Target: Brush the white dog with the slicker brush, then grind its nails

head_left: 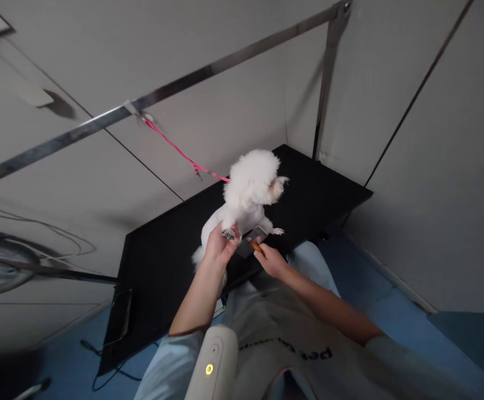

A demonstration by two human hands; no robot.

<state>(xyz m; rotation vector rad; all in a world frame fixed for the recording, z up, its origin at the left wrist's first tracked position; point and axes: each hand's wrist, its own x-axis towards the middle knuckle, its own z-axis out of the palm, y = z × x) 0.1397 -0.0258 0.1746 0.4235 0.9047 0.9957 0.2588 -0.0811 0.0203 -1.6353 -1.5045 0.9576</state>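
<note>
- Supporting the raised paw [228, 234] calls for a firm but gentle hold; your left hand [220, 247] has its fingers closed around it.
- Your right hand [272, 260] has its fingers wrapped narrowly around the orange handle [257, 246] of a flat-headed tool, apparently a brush; the dim view hides its working face.
- The white dog [252, 178] is on the black table [154, 278], near your edge, its head turned to your right.
- Hold the limb low and close to the body, so that no joint is twisted.
- Use light wrist pressure; guide the head clear of the other front paw [277, 231], just beside it.
- Watch the pink lead [171, 144], 1 end fixed to the metal bar [225, 64]; avoid neck strain.
</note>
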